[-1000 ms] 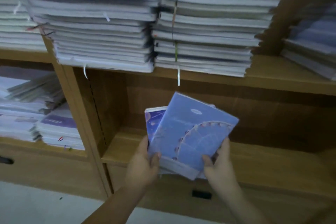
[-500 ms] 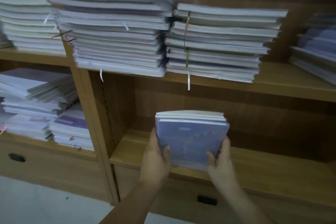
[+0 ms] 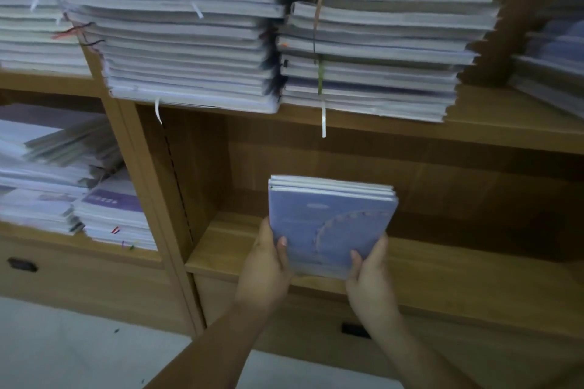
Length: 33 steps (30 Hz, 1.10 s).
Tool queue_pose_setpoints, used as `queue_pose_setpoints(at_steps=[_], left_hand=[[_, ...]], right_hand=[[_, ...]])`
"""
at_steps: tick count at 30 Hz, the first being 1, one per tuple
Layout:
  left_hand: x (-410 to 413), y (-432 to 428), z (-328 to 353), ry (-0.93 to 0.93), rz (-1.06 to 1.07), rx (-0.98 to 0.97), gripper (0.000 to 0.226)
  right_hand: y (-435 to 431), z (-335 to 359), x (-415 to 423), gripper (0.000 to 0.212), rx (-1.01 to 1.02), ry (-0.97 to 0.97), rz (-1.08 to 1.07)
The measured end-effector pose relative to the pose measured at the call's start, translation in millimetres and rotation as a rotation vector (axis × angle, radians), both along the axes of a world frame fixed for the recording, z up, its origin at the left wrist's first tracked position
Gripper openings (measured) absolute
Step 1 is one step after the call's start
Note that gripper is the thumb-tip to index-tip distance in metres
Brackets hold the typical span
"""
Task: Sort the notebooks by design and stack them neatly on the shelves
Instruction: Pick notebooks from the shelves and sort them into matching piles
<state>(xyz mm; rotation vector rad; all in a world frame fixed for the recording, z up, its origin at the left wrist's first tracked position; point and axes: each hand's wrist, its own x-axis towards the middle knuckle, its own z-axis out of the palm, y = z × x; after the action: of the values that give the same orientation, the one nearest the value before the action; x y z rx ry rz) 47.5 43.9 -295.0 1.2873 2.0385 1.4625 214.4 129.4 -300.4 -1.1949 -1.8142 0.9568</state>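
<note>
A small stack of blue notebooks (image 3: 328, 224) with a Ferris-wheel cover stands upright, squared together, over the front of the lower wooden shelf (image 3: 474, 275). My left hand (image 3: 268, 265) grips its lower left edge, thumb on the cover. My right hand (image 3: 369, 275) grips the lower right edge the same way. The stack's bottom edge is hidden behind my hands, so I cannot tell whether it touches the shelf board.
The upper shelf (image 3: 505, 133) carries two tall piles of white-edged notebooks (image 3: 189, 41) (image 3: 379, 50) with ribbon markers hanging down. More piles fill the left bay (image 3: 63, 174). A further pile sits at the far right (image 3: 556, 63). Drawer fronts run below.
The fanned-out notebooks have been squared into one upright stack. The view has shifted closer to the lower shelf.
</note>
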Motion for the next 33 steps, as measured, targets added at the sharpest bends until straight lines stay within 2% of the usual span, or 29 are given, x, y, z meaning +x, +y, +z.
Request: queue_pose_setpoints(at_steps=[5, 13, 18, 22, 24, 27, 29, 31, 33], left_hand=[[-3.9, -1.9, -9.8, -0.01, -0.02, -0.08, 0.033], [-10.2, 0.3, -16.9, -0.015, -0.06, -0.142, 0.044], [-23.5, -0.9, -3.5, 0.096, -0.026, -0.27, 0.028], [-39.4, -18.3, 2.6, 0.081, -0.094, -0.336, 0.03], [-46.6, -29.5, 3.8, 0.072, -0.1, -0.409, 0.024], [-60.7, -43.8, -5.0, -0.055, -0.033, -0.526, 0.023], [-73.7, -49.4, -11.9, -0.059, 0.035, -0.531, 0.028], [-85.4, -53.0, -17.6, -0.112, 0.102, -0.497, 0.033], [-93.6, -57.1, -17.8, -0.177, 0.153, -0.46, 0.036]], right_hand=[[-1.3, -7.7, 5.0, 0.063, -0.001, -0.082, -0.039], [-1.1, -2.8, 4.0, 0.062, -0.031, -0.07, -0.034], [-1.7, 5.5, 5.0, 0.054, -0.01, -0.212, -0.02], [4.3, 2.9, 7.1, 0.045, -0.127, -0.29, 0.072], [0.5, 1.5, 3.3, 0.035, -0.213, -0.322, 0.142], [-10.6, -5.6, -14.0, 0.016, -0.338, -0.346, 0.224], [-15.1, -10.3, -30.9, 0.009, -0.377, -0.337, 0.236], [-16.5, -10.0, -48.3, 0.008, -0.407, -0.316, 0.239], [-16.9, -3.2, -62.7, 0.016, -0.474, -0.327, 0.295]])
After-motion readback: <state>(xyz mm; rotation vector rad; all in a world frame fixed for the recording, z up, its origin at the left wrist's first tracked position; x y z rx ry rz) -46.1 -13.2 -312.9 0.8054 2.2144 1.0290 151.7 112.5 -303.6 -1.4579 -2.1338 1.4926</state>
